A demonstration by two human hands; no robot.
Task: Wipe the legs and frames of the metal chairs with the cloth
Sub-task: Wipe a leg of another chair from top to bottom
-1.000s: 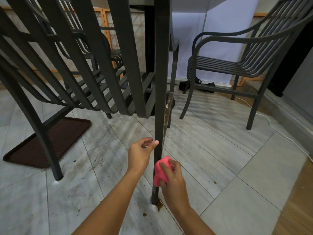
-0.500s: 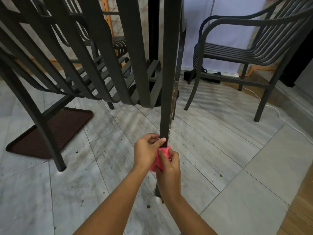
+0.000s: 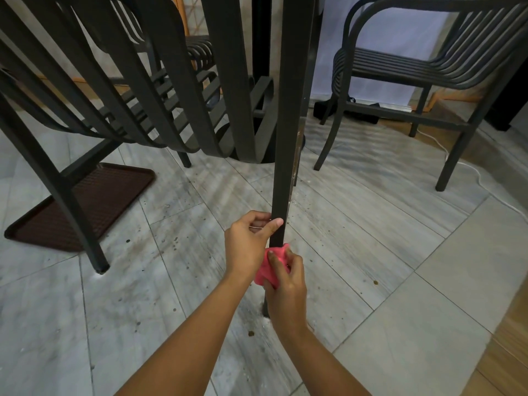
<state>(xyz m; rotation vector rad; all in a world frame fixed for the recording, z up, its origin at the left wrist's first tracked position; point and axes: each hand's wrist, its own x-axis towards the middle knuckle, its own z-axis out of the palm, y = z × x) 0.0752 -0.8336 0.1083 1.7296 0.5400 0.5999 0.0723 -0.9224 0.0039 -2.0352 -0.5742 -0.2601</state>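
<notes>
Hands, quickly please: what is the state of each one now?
Left hand: fingers grip the dark metal chair leg.
Right hand: fingers hold the pink cloth against that leg.

A second ago the right hand [image 3: 285, 284] held the cloth [image 3: 271, 265] against the leg [image 3: 288, 167] with a clear gap to the left hand [image 3: 248, 244] at its 11 o'clock; now the two hands are close together, the cloth bunched just under the left thumb and partly tucked behind the left palm. The cloth has slid up the leg, so more bare leg shows between it and the foot on the floor [image 3: 400, 252]. The left hand's grip sits slightly higher on the leg too. The view has drawn nearer and tilted, and the far chair [image 3: 400, 67] at 2 o'clock looms larger.
</notes>
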